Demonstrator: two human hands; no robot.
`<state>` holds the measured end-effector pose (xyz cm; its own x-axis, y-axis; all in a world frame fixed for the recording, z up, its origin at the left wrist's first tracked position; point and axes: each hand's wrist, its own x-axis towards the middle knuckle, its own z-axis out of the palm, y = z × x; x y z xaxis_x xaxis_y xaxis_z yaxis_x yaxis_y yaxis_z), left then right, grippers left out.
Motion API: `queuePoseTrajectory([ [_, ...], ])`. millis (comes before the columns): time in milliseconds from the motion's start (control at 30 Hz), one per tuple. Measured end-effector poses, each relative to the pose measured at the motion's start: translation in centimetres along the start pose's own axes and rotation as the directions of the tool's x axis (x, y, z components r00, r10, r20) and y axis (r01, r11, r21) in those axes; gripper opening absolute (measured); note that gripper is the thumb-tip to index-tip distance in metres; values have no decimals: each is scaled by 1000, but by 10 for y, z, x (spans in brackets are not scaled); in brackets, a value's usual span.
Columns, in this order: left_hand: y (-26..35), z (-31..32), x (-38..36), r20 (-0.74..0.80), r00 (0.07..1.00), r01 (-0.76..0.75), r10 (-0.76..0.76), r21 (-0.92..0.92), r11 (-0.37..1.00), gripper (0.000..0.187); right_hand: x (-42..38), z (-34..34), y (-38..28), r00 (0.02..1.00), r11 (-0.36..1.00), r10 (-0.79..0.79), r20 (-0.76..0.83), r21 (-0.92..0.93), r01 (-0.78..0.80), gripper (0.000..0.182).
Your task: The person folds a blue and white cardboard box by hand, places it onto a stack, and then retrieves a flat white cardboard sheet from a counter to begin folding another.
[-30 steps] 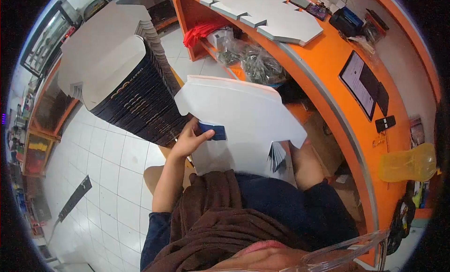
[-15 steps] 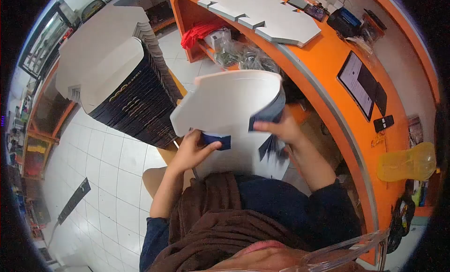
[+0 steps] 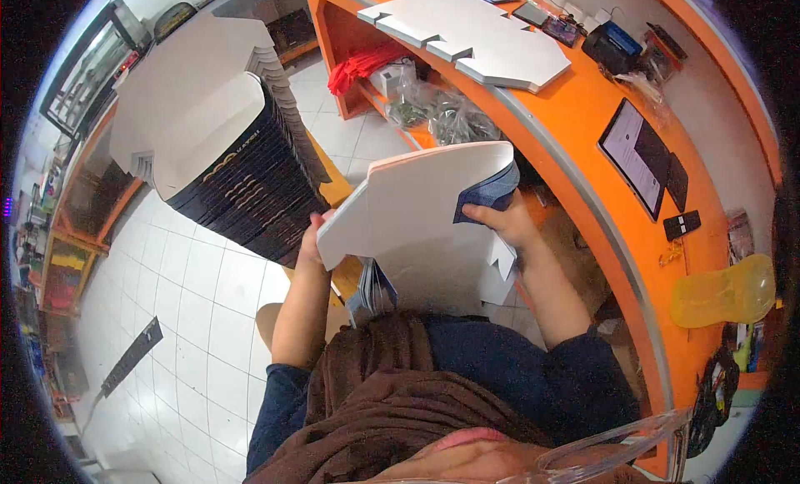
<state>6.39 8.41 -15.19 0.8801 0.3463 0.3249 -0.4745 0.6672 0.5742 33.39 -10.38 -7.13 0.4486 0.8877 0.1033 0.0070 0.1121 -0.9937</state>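
A stack of white cardboard sheets (image 3: 425, 200) with dark blue undersides is held in front of my body. My left hand (image 3: 312, 240) grips the stack's left edge, its fingers partly hidden by the cardboard. On the other side, my right hand (image 3: 504, 220) is closed on the folded-over blue flaps, thumb on top. Another bunch of blue flaps (image 3: 371, 290) hangs below, near my waist. Beyond my left hand stands a tall pile of nested cardboard pieces (image 3: 250, 184), white inside and black with printing outside.
An orange counter (image 3: 575, 125) curves along the right, bearing white flat sheets (image 3: 467, 35), a tablet (image 3: 635, 155), a phone (image 3: 682, 225) and a yellow bottle (image 3: 723, 291). Plastic bags (image 3: 450, 117) fill a shelf beneath it. A black power strip (image 3: 132, 356) lies on the tiled floor.
My left hand has let go of the blue flap and moved left and up to the stack's left edge. The right hand has shifted slightly up, still holding flaps. The stack is tilted differently.
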Motion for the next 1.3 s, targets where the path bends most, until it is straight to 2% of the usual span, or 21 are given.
queuePoseTrajectory([
  [67,15,18,16,-279,960,182,-20,570,801,92,2,-2,-2,998,998,65,-14,14,-65,57],
  [100,25,43,31,-122,992,95,-25,609,787,98,2,-2,-2,995,995,100,-23,22,-99,57],
  [133,31,65,41,37,999,3,-34,633,774,104,3,-2,-4,994,995,103,-41,4,-103,57],
  [200,30,87,44,-131,987,152,-92,593,791,114,2,-2,-6,991,993,115,-76,-32,-117,58],
  [300,32,99,42,-128,989,145,-76,703,696,125,0,2,-5,994,993,74,-77,-85,-80,58],
  [400,25,108,44,-87,982,185,-168,640,746,122,-2,9,-19,994,989,104,-37,-98,-108,62],
  [467,24,113,45,-227,969,225,-98,642,733,87,-6,11,-28,992,994,90,85,-69,-85,68],
  [567,18,127,55,-609,790,432,73,638,638,55,-14,11,-44,949,998,63,309,-13,-62,77],
  [633,15,116,62,-644,752,440,143,652,618,54,-18,5,-45,879,993,109,463,-17,-114,91],
  [733,13,99,68,-671,715,489,195,680,546,62,-13,-1,-22,847,937,-108,521,338,-88,98],
  [800,11,94,69,-707,678,547,201,668,504,70,-4,-1,-28,929,845,-34,368,508,-170,96],
  [833,11,83,66,-649,747,507,142,695,509,74,6,0,-34,956,784,18,294,589,-196,96],
  [867,14,69,60,-582,809,464,82,719,518,77,20,-1,-34,988,862,7,153,500,-83,74],
  [933,29,53,50,-444,896,366,-14,722,587,83,43,-7,-48,985,994,59,163,-103,-43,56],
  [1000,43,50,49,-306,949,265,-70,659,704,86,65,-23,-35,957,979,132,260,-183,-85,50],
  [1033,55,97,69,-456,889,323,-47,549,771,86,73,-29,-29,937,969,169,306,-225,-102,47],
  [1067,67,96,80,-266,964,150,-12,505,850,75,78,-29,-28,926,971,174,335,-217,-104,47],
  [1133,88,90,117,-317,948,314,-26,920,235,55,86,-23,-25,900,974,181,396,-201,-107,46],
  [1200,87,90,160,-442,867,337,-229,860,-383,51,98,-16,-8,926,947,86,367,-320,39,45],
  [1267,56,52,196,-460,805,129,-375,752,-646,52,116,-8,8,933,796,133,335,-596,100,43],
  [1300,38,15,209,-414,821,76,-393,762,-643,49,127,-4,13,932,625,220,288,-775,92,41],
])
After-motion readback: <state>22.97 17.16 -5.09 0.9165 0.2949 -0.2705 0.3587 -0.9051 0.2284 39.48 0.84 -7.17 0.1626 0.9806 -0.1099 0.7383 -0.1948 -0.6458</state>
